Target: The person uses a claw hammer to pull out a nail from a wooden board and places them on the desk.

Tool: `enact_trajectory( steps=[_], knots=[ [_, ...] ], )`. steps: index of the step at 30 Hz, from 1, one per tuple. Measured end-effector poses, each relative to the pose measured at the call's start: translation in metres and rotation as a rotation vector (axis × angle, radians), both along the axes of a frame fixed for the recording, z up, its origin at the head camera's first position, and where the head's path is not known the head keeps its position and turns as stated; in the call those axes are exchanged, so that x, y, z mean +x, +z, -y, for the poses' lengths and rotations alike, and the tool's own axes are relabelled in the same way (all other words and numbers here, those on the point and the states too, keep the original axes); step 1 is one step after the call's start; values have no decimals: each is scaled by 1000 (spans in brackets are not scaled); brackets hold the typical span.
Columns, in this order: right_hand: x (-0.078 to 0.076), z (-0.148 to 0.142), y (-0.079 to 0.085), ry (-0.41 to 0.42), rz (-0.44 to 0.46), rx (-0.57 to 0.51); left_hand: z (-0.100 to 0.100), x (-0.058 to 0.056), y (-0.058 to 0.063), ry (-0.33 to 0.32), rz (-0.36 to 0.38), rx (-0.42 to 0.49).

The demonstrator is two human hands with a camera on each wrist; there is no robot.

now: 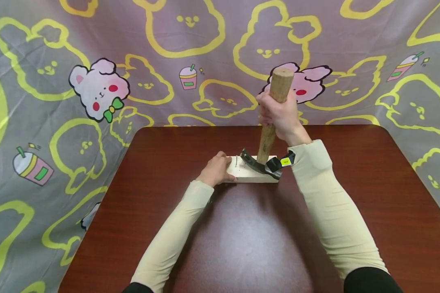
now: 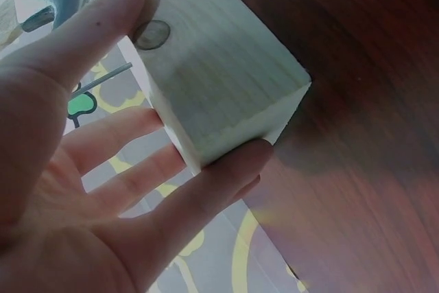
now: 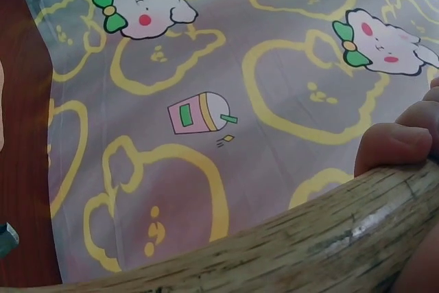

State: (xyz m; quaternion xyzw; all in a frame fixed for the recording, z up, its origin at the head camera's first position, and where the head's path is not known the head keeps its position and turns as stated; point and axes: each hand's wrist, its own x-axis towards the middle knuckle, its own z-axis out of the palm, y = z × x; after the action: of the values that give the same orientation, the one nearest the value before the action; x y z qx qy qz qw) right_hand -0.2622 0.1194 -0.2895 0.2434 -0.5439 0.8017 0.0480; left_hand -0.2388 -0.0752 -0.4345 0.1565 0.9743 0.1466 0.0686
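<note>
A pale wooden block point(image 1: 253, 178) lies on the brown table. My left hand point(image 1: 216, 169) holds its left end, the thumb on the near side and the fingers on the far side. From the block's top a thin nail point(image 1: 236, 161) sticks up, also visible in the left wrist view as a grey nail shank point(image 2: 103, 79). The right hand point(image 1: 280, 112) grips the wooden handle of a claw hammer point(image 1: 267, 140), which stands nearly upright. Its dark metal head point(image 1: 254, 165) is low over the block, with the claw pointing left, close to the nail.
The dark brown table point(image 1: 352, 203) has rounded far corners. Behind it and along both sides hangs a grey curtain point(image 1: 212, 36) with yellow outlines and cartoon animals. A black wrist camera point(image 1: 273, 164) on the right wrist overlaps the hammer head in the head view.
</note>
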Motion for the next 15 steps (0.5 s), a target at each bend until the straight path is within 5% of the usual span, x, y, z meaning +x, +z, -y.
enact_trajectory(
  steps=[15],
  knots=[
    [0,-1,-2,-12,-54,-10,-1,1,1,-26,-25,-34]
  ],
)
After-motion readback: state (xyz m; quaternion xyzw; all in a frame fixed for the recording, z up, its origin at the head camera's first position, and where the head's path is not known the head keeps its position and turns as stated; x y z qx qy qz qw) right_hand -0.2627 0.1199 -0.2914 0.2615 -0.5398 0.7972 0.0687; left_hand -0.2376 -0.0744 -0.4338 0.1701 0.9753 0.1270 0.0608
